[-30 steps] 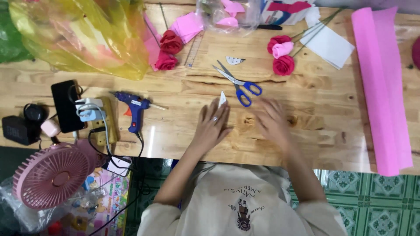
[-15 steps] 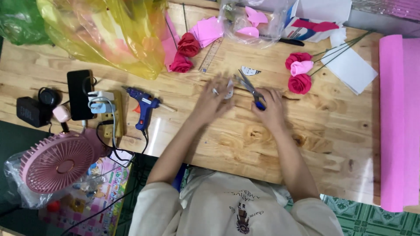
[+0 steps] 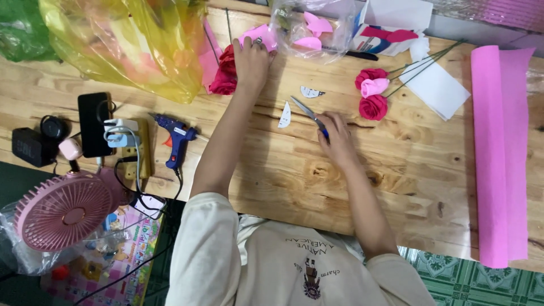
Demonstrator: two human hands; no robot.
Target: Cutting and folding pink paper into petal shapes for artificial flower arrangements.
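Observation:
My left hand (image 3: 251, 58) reaches to the far side of the wooden table (image 3: 294, 170) and rests on a pink paper piece (image 3: 258, 35) beside dark red paper roses (image 3: 225, 72). My right hand (image 3: 336, 134) is closed over the blue handles of the scissors (image 3: 309, 111), whose blades point away from me. Two small white paper scraps (image 3: 285, 115) lie just left of the blades.
Three red and pink paper roses with stems (image 3: 372, 90) lie at right, beside a pink paper roll (image 3: 501, 147). A blue glue gun (image 3: 175, 136), power strip, phone (image 3: 93, 123) and pink fan (image 3: 62, 209) sit at left. Yellow plastic bag (image 3: 130, 45) and clear bag (image 3: 311, 25) lie far back.
My left hand left the scissors area and stretched to the pink paper at the far edge. My right hand stayed on the scissors. The white scraps now lie free on the table.

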